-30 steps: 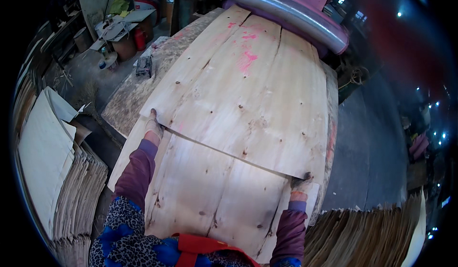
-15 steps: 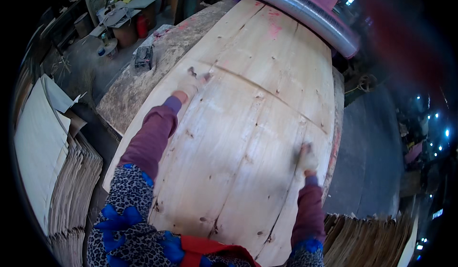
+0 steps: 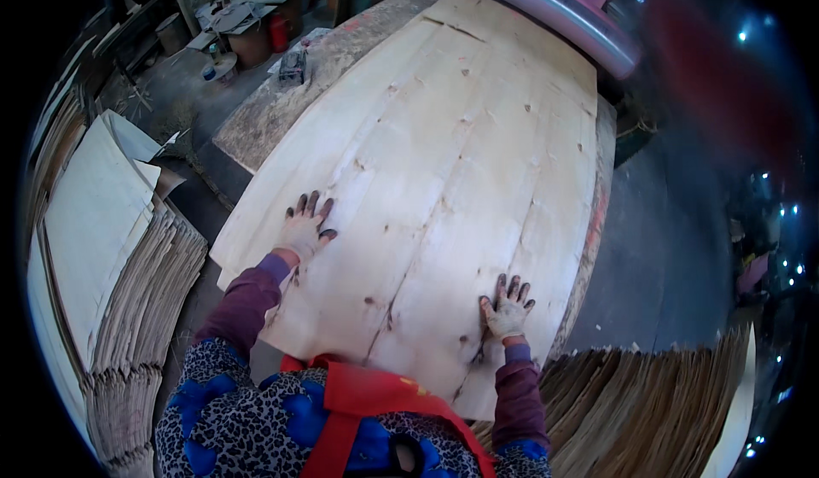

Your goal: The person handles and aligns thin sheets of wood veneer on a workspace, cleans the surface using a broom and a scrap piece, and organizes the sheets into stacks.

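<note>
Both my hands wear pale gloves with dark, blackened fingertips. My left hand [image 3: 304,228] lies flat with fingers spread on the left part of a large pale wood veneer sheet [image 3: 426,171]. Lower down and to the right, my right hand [image 3: 508,308] presses palm-down on the same sheet, its fingers apart. Neither hand grips anything. Knots, dark cracks and lengthwise seams mark the veneer, which covers most of the worktable [image 3: 256,130]. Its near edge reaches close to my red apron [image 3: 375,390].
Stacks of veneer sheets stand at the left [image 3: 141,290] and the lower right [image 3: 640,401]. A shiny film-wrapped roll [image 3: 554,15] lies across the table's far end. A small dark block [image 3: 293,67] rests on the table's left edge. Beyond are buckets and a red canister [image 3: 279,32].
Both hands have moved nearer to me across the wood. The veneer sheet lies differently: the crosswise edge that ran across its middle no longer shows there.
</note>
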Tool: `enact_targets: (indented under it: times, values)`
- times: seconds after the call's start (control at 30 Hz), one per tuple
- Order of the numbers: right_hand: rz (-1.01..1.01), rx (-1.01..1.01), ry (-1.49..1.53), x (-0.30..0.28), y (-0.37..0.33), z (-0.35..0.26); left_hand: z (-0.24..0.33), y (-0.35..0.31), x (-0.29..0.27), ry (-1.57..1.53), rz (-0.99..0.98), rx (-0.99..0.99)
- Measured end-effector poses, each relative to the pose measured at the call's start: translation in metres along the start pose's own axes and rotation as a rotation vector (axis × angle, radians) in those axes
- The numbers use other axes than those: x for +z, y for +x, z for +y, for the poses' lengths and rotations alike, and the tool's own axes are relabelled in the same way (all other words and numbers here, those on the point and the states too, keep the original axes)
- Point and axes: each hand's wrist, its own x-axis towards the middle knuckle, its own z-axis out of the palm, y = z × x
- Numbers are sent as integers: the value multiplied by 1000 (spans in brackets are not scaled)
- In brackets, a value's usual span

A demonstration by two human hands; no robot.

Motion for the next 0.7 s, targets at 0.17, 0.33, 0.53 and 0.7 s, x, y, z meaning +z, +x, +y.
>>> enact_targets:
  times: [0.17,0.33,0.53,0.7]
  values:
    - [65,-88,209,29,-99,13,-19,-81,25,-302,116,-204]
    - [263,100,629,53,-194,45,-62,-111,74,-1035,185,-424]
    - [656,962,964,77,-261,63,-125,-135,87,-948,-228,-635]
    - [223,845,2363,84,-259,80,-91,-150,54,-829,-59,-566]
